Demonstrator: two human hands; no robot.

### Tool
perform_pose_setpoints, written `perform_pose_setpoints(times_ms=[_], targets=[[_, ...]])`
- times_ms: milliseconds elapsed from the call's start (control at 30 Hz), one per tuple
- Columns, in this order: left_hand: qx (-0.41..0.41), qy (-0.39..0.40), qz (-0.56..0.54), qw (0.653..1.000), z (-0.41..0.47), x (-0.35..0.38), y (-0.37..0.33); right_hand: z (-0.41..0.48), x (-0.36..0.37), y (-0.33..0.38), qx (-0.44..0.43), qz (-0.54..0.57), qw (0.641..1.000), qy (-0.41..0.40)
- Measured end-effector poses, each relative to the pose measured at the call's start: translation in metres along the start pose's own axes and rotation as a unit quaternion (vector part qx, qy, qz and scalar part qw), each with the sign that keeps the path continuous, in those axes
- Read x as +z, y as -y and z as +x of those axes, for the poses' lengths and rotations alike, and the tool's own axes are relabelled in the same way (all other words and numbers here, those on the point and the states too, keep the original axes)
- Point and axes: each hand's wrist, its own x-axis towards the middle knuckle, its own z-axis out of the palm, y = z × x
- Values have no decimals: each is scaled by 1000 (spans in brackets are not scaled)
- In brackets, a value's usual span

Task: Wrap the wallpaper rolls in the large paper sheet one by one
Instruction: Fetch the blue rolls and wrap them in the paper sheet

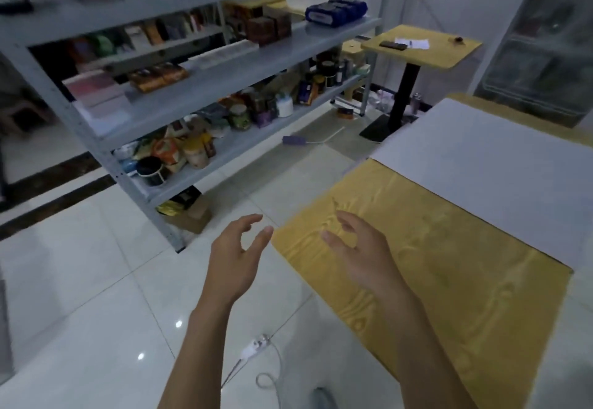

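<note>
Both hands are held out at frame centre, palms facing, fingers loosely spread, nothing gripped: left hand [236,257] over floor, right hand [361,253] over table [449,280]. Large paper sheet [500,168] lies upper right, apparently flat.

Both hands are empty with fingers spread: the left hand [236,256] hovers over the tiled floor [96,280], the right hand [359,253] over the yellow wood-grain table [449,280]. A large white paper sheet [487,164] lies at 2 o'clock; a stocked metal shelf [179,87] stands at 11 o'clock.
</note>
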Motion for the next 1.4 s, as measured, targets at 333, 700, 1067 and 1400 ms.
perform_pose_setpoints(times_ms=[333,700,1067,1400], targets=[[-28,-41,30,998,96,-49,36,113,72,41,-29,5,998,59],[-4,-72,40,997,206,-138,82,215,178,115,-52,5,996,71],[30,-71,80,994,361,-158,109,353,224,143,-39,11,998,54],[73,38,67,994,589,-116,98,544,207,152,-6,41,998,-40]])
